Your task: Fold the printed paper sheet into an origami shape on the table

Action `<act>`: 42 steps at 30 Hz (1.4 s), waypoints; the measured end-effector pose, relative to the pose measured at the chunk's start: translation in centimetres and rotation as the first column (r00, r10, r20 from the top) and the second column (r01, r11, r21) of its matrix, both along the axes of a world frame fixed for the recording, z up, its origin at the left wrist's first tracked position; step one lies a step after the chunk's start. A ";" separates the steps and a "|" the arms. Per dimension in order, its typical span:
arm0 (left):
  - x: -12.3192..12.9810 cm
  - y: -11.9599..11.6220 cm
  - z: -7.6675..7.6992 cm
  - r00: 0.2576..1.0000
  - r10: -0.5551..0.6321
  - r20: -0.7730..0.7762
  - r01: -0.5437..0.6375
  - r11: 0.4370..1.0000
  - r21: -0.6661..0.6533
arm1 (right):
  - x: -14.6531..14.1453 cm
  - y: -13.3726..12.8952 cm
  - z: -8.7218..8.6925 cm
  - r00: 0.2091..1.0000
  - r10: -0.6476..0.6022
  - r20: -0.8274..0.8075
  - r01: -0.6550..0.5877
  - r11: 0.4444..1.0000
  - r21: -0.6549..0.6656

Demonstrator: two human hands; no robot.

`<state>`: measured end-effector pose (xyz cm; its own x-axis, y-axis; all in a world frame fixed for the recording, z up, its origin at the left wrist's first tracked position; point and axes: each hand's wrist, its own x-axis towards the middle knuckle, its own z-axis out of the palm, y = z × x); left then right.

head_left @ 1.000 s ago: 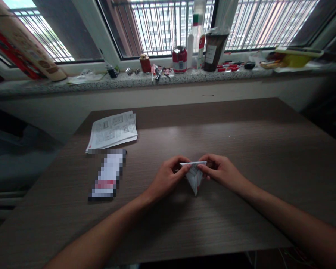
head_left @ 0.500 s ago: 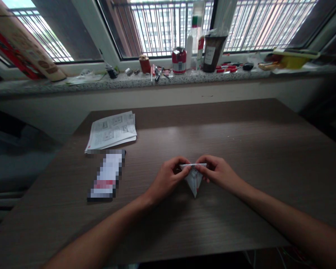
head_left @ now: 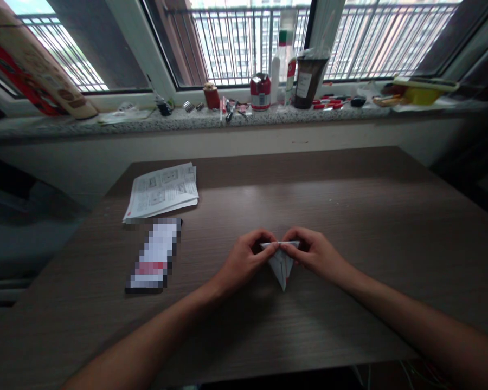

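Observation:
A small folded piece of paper (head_left: 282, 268), white with printing and a touch of red, forms a triangle whose point faces me. My left hand (head_left: 250, 254) pinches its top edge between thumb and fingers, just left of the middle. On the other side of the middle, my right hand (head_left: 311, 249) grips the same edge, thumb on top. The two thumb tips nearly meet at the centre of that edge. Some of the fingers are hidden behind the paper and the hands.
Left on the brown table (head_left: 350, 314) lie printed sheets (head_left: 162, 189), with a phone (head_left: 154, 257) in front of them, its screen blurred. Behind, the stone windowsill (head_left: 203, 122) carries a red can (head_left: 260, 91), a dark cup (head_left: 309, 81), a yellow container (head_left: 425, 93) and small tools.
Both thumbs have drawn closer together along the paper's top edge, the right one shifting left. The view has tilted slightly, so everything sits a little lower.

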<state>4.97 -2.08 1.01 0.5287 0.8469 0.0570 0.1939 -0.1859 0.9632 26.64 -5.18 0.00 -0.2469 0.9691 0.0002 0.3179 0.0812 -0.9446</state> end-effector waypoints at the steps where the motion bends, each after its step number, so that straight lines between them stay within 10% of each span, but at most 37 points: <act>1: 0.0 0.0 0.0 1.000 -0.002 0.003 0.002 1.000 0.000 | 0.0 0.0 0.0 1.000 0.005 0.005 -0.005 1.000 0.011; 42: -0.8 0.4 0.1 0.970 0.123 0.208 -0.042 0.933 -0.356 | 0.7 0.4 0.4 0.997 -0.063 -0.034 0.062 0.998 -0.029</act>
